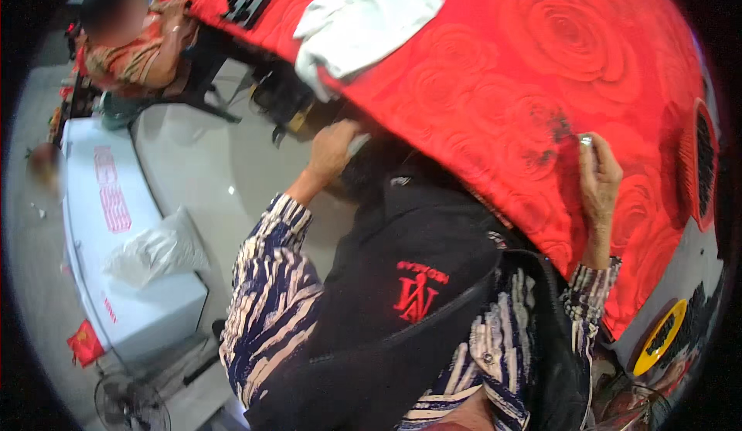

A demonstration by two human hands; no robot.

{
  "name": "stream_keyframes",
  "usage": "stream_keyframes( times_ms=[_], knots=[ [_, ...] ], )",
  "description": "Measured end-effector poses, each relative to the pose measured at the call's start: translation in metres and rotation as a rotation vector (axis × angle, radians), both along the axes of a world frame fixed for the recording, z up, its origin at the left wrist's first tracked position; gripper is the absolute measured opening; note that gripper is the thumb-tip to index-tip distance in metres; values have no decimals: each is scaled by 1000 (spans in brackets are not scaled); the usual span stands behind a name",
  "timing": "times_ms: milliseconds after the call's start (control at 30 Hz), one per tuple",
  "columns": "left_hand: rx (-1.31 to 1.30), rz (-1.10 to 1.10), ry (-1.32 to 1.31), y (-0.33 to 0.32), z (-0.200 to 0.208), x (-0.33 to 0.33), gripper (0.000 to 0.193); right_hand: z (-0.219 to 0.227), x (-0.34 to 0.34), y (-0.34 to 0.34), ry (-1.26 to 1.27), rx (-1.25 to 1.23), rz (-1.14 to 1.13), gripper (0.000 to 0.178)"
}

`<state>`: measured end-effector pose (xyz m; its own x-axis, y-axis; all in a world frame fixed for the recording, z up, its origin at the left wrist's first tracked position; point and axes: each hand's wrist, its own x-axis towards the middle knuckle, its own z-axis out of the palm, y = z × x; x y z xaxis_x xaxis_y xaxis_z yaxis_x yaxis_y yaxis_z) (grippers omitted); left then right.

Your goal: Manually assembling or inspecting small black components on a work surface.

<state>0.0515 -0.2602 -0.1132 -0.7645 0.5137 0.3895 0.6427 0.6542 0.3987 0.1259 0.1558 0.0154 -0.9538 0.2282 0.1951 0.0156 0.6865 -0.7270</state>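
My right hand (599,172) is raised over the red rose-patterned tablecloth (448,68), its fingers pinched together. A tiny shiny, silvery spot shows at the fingertips; what it is cannot be made out. Close to those fingers, dark small bits (550,124) lie scattered on the cloth. My left hand (334,151) is held off the table's near edge, fingers curled closed. A small pale grey edge shows at its thumb side, too blurred to name. Beside that hand is the black apron (402,253) over my striped sleeves and lap.
A crumpled white cloth (367,22) lies on the table's far edge. At right stand a red-rimmed basket (685,161) and a yellow-rimmed one (645,363), both with dark contents. Leftward are a white box (85,176) carrying a plastic bag (154,253), a fan (131,404) and a seated person (131,64).
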Motion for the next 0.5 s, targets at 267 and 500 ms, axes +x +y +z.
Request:
stream_keyframes(
  times_ms=[267,500],
  knots=[
    [-119,-49,-76,-13,-2,35,13,-2,-1,28,8,-920,-72,21],
    [322,-262,-15,57,104,23,13,2,0,42,60,-1190,-173,19]
  ],
)
